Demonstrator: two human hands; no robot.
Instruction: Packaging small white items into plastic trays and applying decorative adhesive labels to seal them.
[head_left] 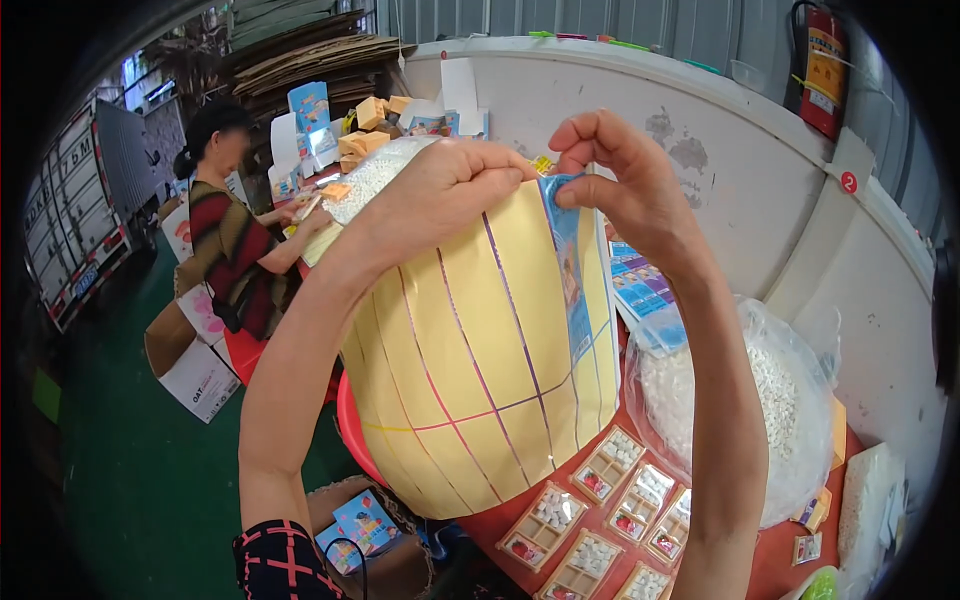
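A large pale yellow sticker backing sheet [440, 350], crossed by cut lines, hangs bowed in front of me. My left hand [455, 190] is closed on its top edge, fingers curled in a grip. Along the sheet's right side is a blue printed sticker [570, 270]. At the sticker's top end, my right hand [625, 185] has thumb and fingers bent in a pinch on it. Below the sheet, several small divided trays [548, 522] with white pieces and a red-patterned compartment lie on the red table [500, 530].
A clear bag of white pieces [780, 390] rests at the right, near the wall. An open carton [400, 570] with blue printed boxes stands at lower left. Across the table's far left, a co-worker [225, 220] handles items near another white heap [375, 180]. A fire extinguisher [822, 75] hangs upper right.
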